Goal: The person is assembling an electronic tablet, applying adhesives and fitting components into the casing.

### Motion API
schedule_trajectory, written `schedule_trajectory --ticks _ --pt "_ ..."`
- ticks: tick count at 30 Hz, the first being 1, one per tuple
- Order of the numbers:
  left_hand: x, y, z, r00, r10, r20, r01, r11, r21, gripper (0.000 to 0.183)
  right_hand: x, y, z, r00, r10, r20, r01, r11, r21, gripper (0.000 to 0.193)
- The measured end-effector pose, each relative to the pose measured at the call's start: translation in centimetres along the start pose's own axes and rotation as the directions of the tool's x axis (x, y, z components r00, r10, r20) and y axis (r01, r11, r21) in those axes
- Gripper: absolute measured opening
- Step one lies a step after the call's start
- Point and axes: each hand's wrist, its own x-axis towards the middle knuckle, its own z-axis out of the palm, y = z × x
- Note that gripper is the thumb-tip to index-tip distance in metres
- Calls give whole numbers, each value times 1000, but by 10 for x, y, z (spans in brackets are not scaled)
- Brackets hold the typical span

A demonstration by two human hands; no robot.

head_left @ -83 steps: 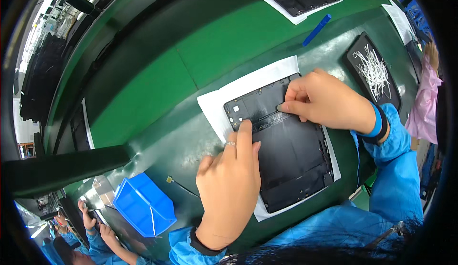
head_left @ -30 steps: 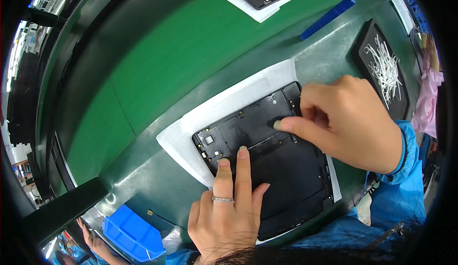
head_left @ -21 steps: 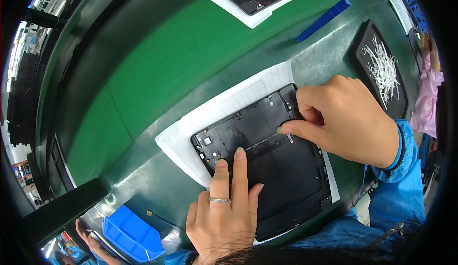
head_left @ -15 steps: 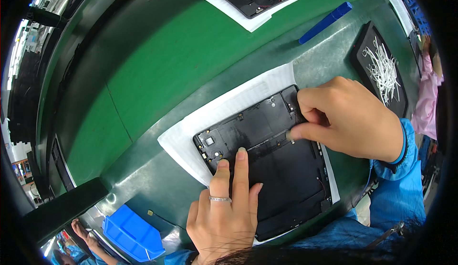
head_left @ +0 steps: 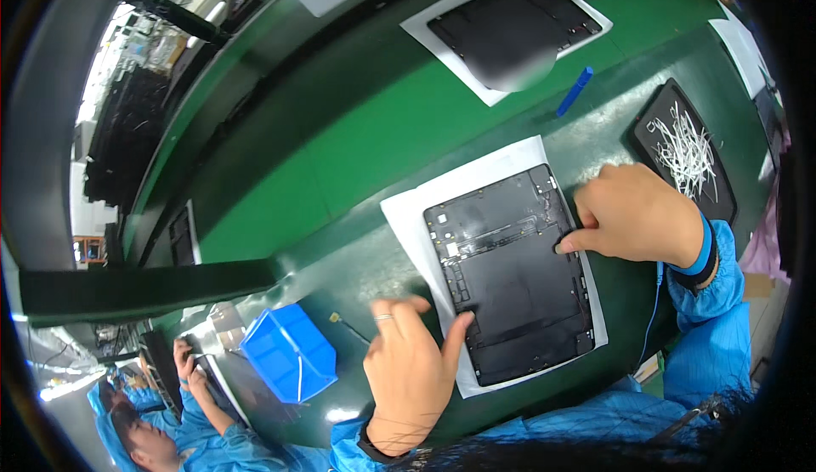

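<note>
A black tablet-like back housing [head_left: 523, 281], with small parts and flat cables across its upper part, lies on a white sheet [head_left: 404, 208]. At its left edge is my left hand [head_left: 410, 374], its thumb stretched out to the rim and its other fingers curled above the bench. My right hand [head_left: 642, 214] hovers over the right side; its thumb tip touches the housing near the right edge. The right fingers are bent, with a gap between thumb and forefinger. I see nothing held in either hand.
A black tray [head_left: 724, 208] of white strips stands at the right, with a blue pen [head_left: 575, 92] to its left. Another black housing [head_left: 518, 25] lies farther off on paper. At left are a blue bin [head_left: 289, 353], a dark bar [head_left: 144, 292] and a co-worker [head_left: 161, 421].
My left hand has slid off the housing's top surface to its left edge. My right hand has opened from a pinch at the housing's upper right. The view has shifted.
</note>
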Motion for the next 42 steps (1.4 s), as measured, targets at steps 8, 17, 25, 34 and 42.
schedule_trajectory --ticks 8,17,25,34,42 --pt "-20 -1 6 918 -206 340 359 795 -489 30 15 3 -2 921 -32 388 -92 951 296 49" --pt "101 -73 -13 966 -223 -133 110 814 -571 41 -18 -24 -23 886 -244 -393 408 813 415 20" --pt "223 -170 13 801 -535 -270 362 791 -494 47 -97 -54 -33 514 -690 -509 435 -302 848 71" --pt "212 9 27 966 -129 -223 92 981 -169 38 -131 -64 -31 539 -592 -599 47 -689 723 150" --pt "246 47 72 960 -209 -187 213 977 3 55 -116 -58 5 397 -468 -790 224 -785 577 121"
